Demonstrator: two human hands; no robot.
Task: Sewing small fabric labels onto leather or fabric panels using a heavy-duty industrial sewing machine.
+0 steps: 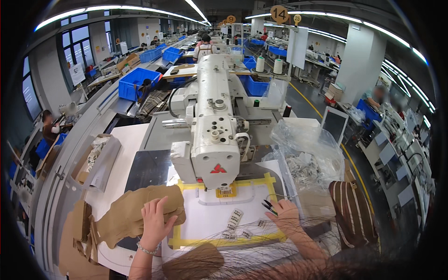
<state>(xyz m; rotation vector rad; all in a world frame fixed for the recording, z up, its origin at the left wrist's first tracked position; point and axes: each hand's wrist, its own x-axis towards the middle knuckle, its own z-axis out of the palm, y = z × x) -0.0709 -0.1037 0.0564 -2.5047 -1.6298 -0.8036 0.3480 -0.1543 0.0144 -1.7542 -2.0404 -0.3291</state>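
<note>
My left hand [156,219], a beaded bracelet at its wrist, lies with fingers stretched and thumb apart on a brown fabric piece [123,212]. My right hand [286,218] grips black thread snips [269,205], their two dark points toward the middle of a white sheet [196,219] edged with yellow tape. Several pale printed labels [235,218] lie on that sheet between my hands. Above it stands the head of a white sewing machine [215,161], with a small yellow frame [226,191] beneath. Another brown piece [195,262] is at the near edge, partly behind stray hair.
More brown pieces [77,249] are stacked at the left, near a box of pale scraps [96,161]. On the right are a plastic bag of labels [305,165] and a striped brown fabric [353,212]. Blue bins [136,84] and thread cones [278,66] stand farther back.
</note>
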